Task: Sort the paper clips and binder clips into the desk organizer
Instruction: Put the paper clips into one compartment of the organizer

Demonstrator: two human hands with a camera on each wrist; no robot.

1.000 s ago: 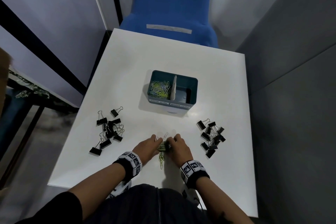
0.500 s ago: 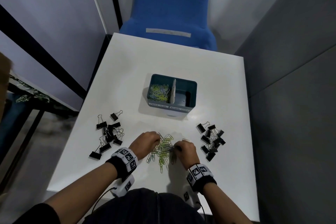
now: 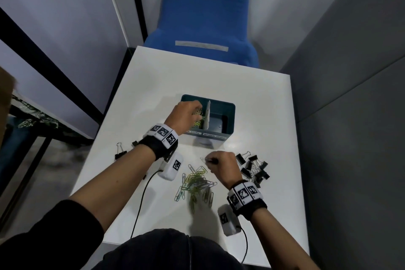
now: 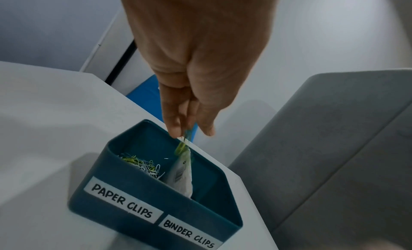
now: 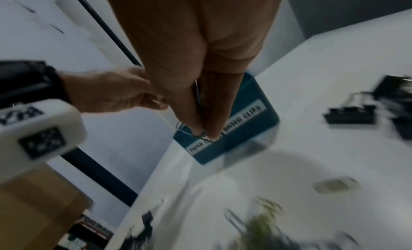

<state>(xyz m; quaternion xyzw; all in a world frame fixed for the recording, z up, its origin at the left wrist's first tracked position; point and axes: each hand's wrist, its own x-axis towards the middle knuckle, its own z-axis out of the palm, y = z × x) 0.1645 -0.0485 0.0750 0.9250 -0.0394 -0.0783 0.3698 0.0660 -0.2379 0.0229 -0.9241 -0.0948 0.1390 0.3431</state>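
So the left hand (image 3: 185, 114) is up over the teal desk organizer (image 4: 138, 197), right above the compartment labelled PAPER CLIPS. Fingers point down and are pinched narrow around a couple of clips (image 4: 185, 144), green and blue ones, hanging just over the white divider (image 4: 181, 174). That left compartment already has a little heap of paper clips (image 4: 142, 164) in it. The BINDER CLIPS side on the right looks bare from the wrist view.

The right hand (image 3: 221, 165) is nearer, just above the white table (image 3: 252, 98), fingers bunched tight together and nipping a thin wire clip (image 5: 200, 137). It's blurry, so can't tell how many it has.

Loose pile of paper clips (image 3: 196, 184), mostly green, lies on the table near the person, just left of the right wrist. One bunch of black binder clips (image 3: 254, 169) lies right of the right hand, touching each other. Another binder clip (image 3: 120, 153) shows at the left, mostly hidden behind the left forearm. Blue chair (image 3: 208, 15) at the far end.
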